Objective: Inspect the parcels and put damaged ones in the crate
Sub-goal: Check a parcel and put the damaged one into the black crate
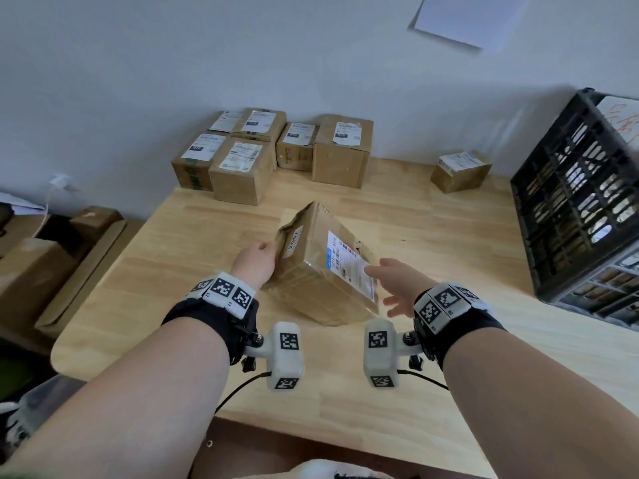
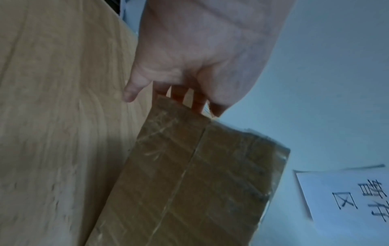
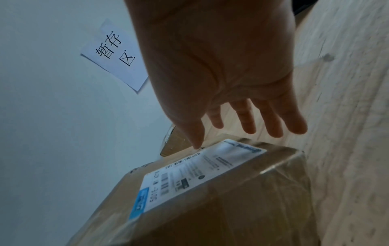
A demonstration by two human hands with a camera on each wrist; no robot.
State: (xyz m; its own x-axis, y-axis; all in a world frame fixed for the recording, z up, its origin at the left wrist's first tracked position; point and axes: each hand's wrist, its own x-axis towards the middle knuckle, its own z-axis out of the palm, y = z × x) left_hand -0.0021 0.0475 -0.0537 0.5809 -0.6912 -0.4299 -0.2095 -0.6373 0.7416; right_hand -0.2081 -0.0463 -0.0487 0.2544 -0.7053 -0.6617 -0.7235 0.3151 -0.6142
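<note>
A brown cardboard parcel (image 1: 321, 271) with a white shipping label stands tilted on the wooden table (image 1: 432, 375), its far end crumpled. My left hand (image 1: 266, 257) grips its left end. In the left wrist view its fingers (image 2: 197, 104) curl behind the parcel (image 2: 200, 183) edge. My right hand (image 1: 390, 281) is open with fingers spread beside the parcel's right side. In the right wrist view the right hand (image 3: 242, 123) has its thumb tip at the edge of the parcel's (image 3: 210, 199) label. A black lattice crate (image 1: 570, 209) stands at the table's right edge, with parcels showing through its wall.
Several labelled parcels (image 1: 242, 167) are grouped at the table's back against the wall. A small one (image 1: 461, 171) lies near the crate. A paper sign (image 1: 466, 19) hangs on the wall. Flattened cardboard (image 1: 52, 264) lies left of the table.
</note>
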